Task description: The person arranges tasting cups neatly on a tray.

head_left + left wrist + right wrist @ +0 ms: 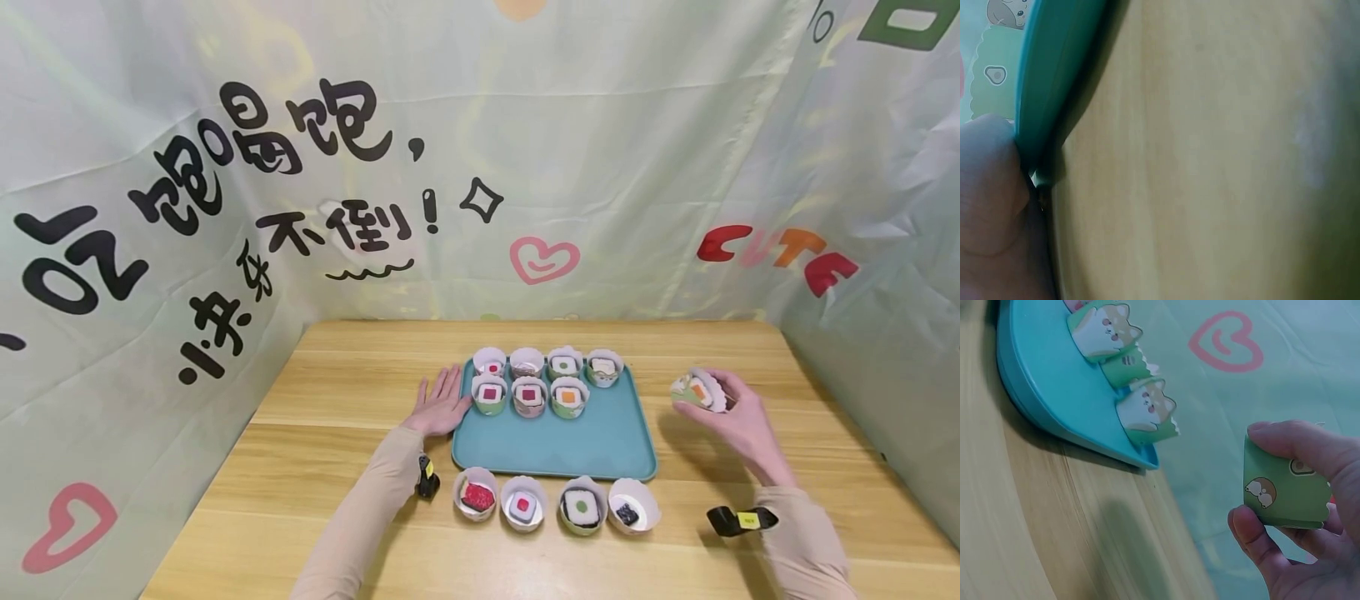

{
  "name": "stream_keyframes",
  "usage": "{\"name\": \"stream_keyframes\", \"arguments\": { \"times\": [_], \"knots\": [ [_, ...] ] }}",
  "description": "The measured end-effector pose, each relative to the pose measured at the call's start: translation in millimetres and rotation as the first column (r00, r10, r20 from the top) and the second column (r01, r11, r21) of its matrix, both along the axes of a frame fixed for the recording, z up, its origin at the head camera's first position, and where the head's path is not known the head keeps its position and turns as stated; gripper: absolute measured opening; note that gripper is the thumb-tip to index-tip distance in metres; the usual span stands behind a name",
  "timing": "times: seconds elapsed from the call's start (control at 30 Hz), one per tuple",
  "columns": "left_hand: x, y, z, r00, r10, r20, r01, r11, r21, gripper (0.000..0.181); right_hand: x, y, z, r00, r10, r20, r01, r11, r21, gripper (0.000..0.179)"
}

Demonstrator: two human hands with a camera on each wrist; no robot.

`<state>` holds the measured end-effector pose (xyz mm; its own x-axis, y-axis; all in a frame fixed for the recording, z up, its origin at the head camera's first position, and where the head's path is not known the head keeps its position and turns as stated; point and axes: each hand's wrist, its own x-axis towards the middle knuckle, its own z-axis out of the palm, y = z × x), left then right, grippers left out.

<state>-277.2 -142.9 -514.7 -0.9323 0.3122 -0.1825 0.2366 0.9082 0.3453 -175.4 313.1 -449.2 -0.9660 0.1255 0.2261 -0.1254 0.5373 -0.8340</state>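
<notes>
My right hand (750, 423) holds a green paper cup (1279, 494) between thumb and fingers, off the table to the right of the tray. The cup is tilted, and a sushi piece with an orange centre (701, 392) shows inside it. My left hand (439, 410) lies at the left edge of the blue tray (547, 446), fingers straight, thumb side touching the rim. Two rows of paper cups with sushi pieces stand on the tray, such as one with an orange centre (569, 397). In the left wrist view only part of that hand is visible.
Along the tray's front edge on the wooden table (315, 433) stand several more cups: one with a red piece (477, 497), one with a red-centred roll (522, 505), one with a green-centred roll (581, 506), one with a small dark piece (627, 512). Printed cloth (450, 167) hangs around the table.
</notes>
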Motion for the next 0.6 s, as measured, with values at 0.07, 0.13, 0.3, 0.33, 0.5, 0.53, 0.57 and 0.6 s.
{"name": "stream_keyframes", "arguments": {
  "times": [0.07,0.13,0.3,0.33,0.5,0.53,0.57,0.6],
  "knots": [
    [0.1,-0.2,-0.1,1.0,0.0,0.001,0.0,1.0,0.004,0.068,-1.3,-3.3,0.5,1.0,0.012,-0.001,-0.012,1.0,0.008,0.061],
    [0.1,-0.3,-0.1,1.0,-0.001,0.002,0.001,1.0,0.004,0.068,-2.7,-6.3,1.2,1.0,0.022,-0.001,-0.022,0.999,0.027,0.061],
    [-0.3,-0.3,-0.4,1.0,-0.001,0.0,0.001,1.0,0.0,0.068,-7.6,-13.8,1.4,0.998,0.065,0.013,-0.066,0.994,0.088,0.065],
    [-0.3,-0.3,-0.5,1.0,0.0,-0.002,0.0,1.0,0.0,0.068,-8.7,-15.3,1.1,0.997,0.074,0.015,-0.076,0.992,0.1,0.065],
    [-0.1,0.0,-0.3,1.0,0.002,0.001,-0.002,1.0,0.001,0.069,-14.7,-22.5,-0.1,0.992,0.123,0.012,-0.124,0.983,0.137,0.065],
    [0.0,0.0,-0.1,1.0,0.002,0.002,-0.002,1.0,0.0,0.069,-16.1,-23.8,-0.6,0.991,0.133,0.007,-0.133,0.981,0.143,0.065],
    [0.0,0.1,-0.1,1.0,0.002,0.003,-0.002,1.0,0.001,0.069,-17.3,-25.1,-0.9,0.99,0.141,0.003,-0.14,0.978,0.151,0.064],
    [0.0,0.1,-0.1,1.0,0.002,0.003,-0.002,1.0,0.002,0.069,-18.8,-26.2,-1.3,0.988,0.153,-0.001,-0.151,0.976,0.156,0.064]
  ]
}}
